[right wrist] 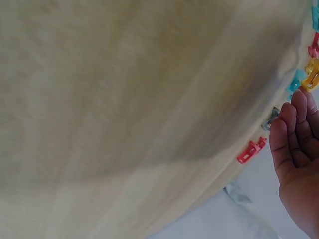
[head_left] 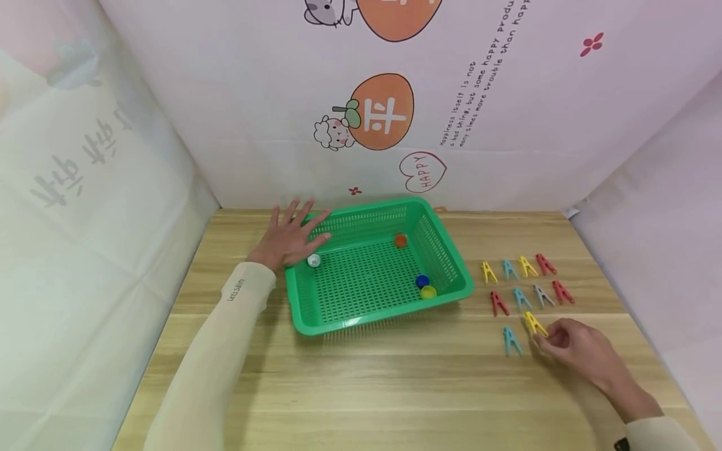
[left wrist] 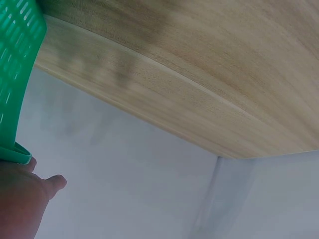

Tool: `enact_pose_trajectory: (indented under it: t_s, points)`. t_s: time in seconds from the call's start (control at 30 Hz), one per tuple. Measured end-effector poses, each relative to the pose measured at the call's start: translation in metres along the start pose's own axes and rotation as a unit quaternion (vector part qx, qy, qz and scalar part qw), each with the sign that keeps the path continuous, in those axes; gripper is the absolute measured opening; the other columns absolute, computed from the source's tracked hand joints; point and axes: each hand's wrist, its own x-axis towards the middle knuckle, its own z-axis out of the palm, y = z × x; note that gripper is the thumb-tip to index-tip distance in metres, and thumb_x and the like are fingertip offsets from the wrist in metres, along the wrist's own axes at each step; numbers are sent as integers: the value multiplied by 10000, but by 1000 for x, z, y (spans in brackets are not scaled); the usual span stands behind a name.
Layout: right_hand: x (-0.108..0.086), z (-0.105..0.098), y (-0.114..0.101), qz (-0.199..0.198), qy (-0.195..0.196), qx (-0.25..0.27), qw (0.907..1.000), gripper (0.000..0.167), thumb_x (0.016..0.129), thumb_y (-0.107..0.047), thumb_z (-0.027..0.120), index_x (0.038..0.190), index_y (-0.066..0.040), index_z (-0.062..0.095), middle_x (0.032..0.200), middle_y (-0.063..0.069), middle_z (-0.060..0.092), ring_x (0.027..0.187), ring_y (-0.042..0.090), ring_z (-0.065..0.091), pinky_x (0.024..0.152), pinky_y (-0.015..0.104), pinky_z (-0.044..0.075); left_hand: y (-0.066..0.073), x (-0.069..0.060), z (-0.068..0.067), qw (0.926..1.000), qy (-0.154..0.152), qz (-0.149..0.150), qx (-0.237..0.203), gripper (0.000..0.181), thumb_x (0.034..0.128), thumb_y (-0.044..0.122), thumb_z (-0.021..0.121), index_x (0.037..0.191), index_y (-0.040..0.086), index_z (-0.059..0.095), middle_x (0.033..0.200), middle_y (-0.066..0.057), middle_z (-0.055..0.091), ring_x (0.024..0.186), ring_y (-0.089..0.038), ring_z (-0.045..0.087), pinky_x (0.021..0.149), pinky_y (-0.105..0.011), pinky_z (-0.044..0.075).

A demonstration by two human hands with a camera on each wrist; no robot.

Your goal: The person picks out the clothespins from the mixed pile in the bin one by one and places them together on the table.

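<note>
My left hand (head_left: 287, 238), fingers spread, rests on the back left corner of a green plastic basket (head_left: 375, 311). Between the thumb and fingers of my right hand (head_left: 586, 351) is a yellow clothespin (head_left: 534, 324), pinched at one end. The right wrist view also shows this yellow clothespin (right wrist: 312, 77) at the fingertips. Just left of it lies a light blue clothespin (head_left: 511, 341). Behind my right hand, more clothespins lie in rows, among them a red one (head_left: 499, 303), a grey one (head_left: 544, 295) and a yellow one (head_left: 489, 272).
Inside the basket are small round caps: white (head_left: 313, 260), orange (head_left: 400, 240), blue (head_left: 422, 281) and yellow (head_left: 429, 292). The wooden table (head_left: 361, 388) meets a printed white cloth wall (head_left: 271, 125) at the back, with pale cloth on both sides.
</note>
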Motion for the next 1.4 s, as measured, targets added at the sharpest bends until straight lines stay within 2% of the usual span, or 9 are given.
enact_pose_trajectory:
  t_s: [0.27, 0.53, 0.67, 0.77, 0.87, 0.93, 1.17, 1.4]
  points:
    - [-8, 12, 3, 140, -72, -133, 9998, 366, 926, -400, 862, 946, -48, 764, 808, -18, 715, 722, 70, 607, 641, 278, 517, -3, -1, 0, 10000, -32, -38, 13, 735, 1119, 709, 255, 1766, 386, 124, 1860, -87, 19, 1713, -414, -38, 1327, -724, -87]
    - [-10, 14, 4, 142, -78, -218, 9996, 379, 932, -420, 850, 914, -54, 755, 789, -10, 700, 729, 124, 619, 637, 291, 512, -3, -1, 3, 10000, -28, -57, 11, 733, 1119, 710, 249, 1766, 397, 106, 1860, -86, 19, 1713, -413, -40, 1325, -724, -94]
    - [-12, 13, 2, 151, -81, -204, 9996, 379, 934, -445, 845, 903, -79, 751, 789, -20, 695, 723, 103, 608, 641, 285, 506, -2, -1, 2, 10000, -36, -39, -19, 730, 1121, 705, 254, 1766, 394, 113, 1860, -84, 16, 1713, -414, -41, 1326, -721, -96]
    - [-8, 6, 1, 25, 199, -212, 9996, 349, 925, -417, 852, 877, -88, 747, 782, -25, 696, 703, 32, 579, 627, 269, 502, -2, 0, 1, 10000, -28, -31, -8, 728, 1120, 705, 257, 1765, 402, 107, 1861, -81, 17, 1714, -410, -34, 1331, -719, -78]
    - [5, -6, -1, -195, 598, -202, 9978, 307, 925, -354, 854, 867, -70, 754, 787, -4, 717, 684, -24, 556, 602, 259, 500, -3, 2, 1, 10000, -28, -32, -34, 727, 1121, 696, 270, 1765, 395, 120, 1860, -85, 25, 1714, -410, -31, 1332, -720, -75]
    - [18, -17, -5, -277, 721, -154, 9969, 292, 937, -325, 841, 903, -45, 766, 820, 34, 744, 707, -8, 583, 602, 258, 499, -4, 3, 2, 10000, -56, -43, -63, 729, 1120, 694, 280, 1765, 388, 132, 1860, -85, 25, 1714, -408, -36, 1332, -717, -81]
    - [61, -37, -30, -334, 584, -35, 9977, 333, 997, -339, 769, 1032, -8, 775, 960, 131, 782, 853, 259, 702, 670, 306, 513, -12, 11, 10, 9999, -143, -13, -28, 754, 1105, 732, 252, 1765, 382, 147, 1862, -68, 13, 1716, -400, -34, 1330, -722, -74]
    - [98, -45, -50, -445, 440, -70, 9980, 408, 1028, -385, 723, 1112, 13, 761, 1036, 184, 767, 940, 329, 709, 745, 421, 545, -8, 12, 6, 9998, -219, 3, -36, 770, 1093, 754, 224, 1765, 395, 111, 1860, -92, 24, 1714, -412, -20, 1331, -731, -46]
